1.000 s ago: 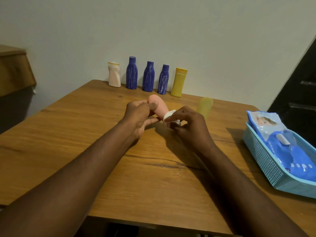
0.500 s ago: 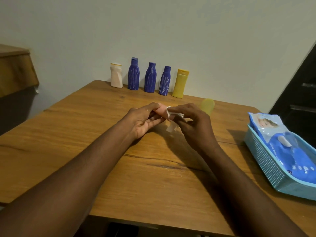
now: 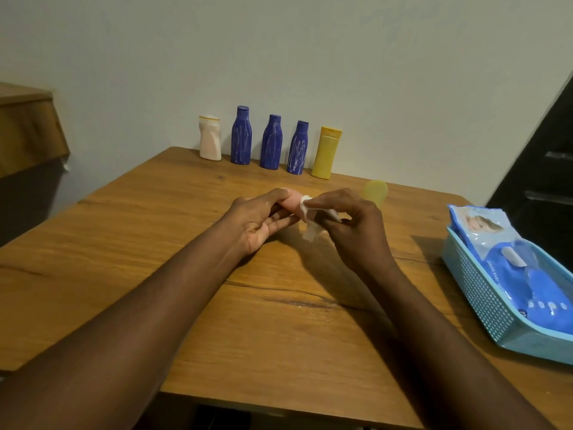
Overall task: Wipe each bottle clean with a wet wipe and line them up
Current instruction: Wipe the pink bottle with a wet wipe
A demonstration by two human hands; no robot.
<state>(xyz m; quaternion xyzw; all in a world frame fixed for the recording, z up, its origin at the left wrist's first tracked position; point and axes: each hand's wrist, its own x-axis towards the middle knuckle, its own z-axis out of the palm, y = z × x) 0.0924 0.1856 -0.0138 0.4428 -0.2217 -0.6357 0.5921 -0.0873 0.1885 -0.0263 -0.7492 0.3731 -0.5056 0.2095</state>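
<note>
My left hand (image 3: 259, 217) grips a small pink bottle (image 3: 292, 202), held nearly level over the middle of the wooden table (image 3: 155, 243). My right hand (image 3: 350, 223) pinches a white wet wipe (image 3: 308, 217) against the bottle's right end; most of the bottle is hidden by my fingers. Along the wall stands a row: a pale pink bottle (image 3: 210, 138), three dark blue bottles (image 3: 241, 136) (image 3: 271, 142) (image 3: 297, 148) and a yellow bottle (image 3: 326, 153). A pale yellow bottle (image 3: 375, 191) sits behind my right hand.
A light blue mesh basket (image 3: 483, 293) at the table's right edge holds a blue pack of wet wipes (image 3: 508, 262). A brown cloth-covered piece of furniture (image 3: 28, 128) stands at the far left. A dark door (image 3: 545, 169) is at the right.
My left hand has tipped the pink bottle from tilted upward down to nearly level. The wipe in my right hand has shifted along the bottle's end and now hangs below it.
</note>
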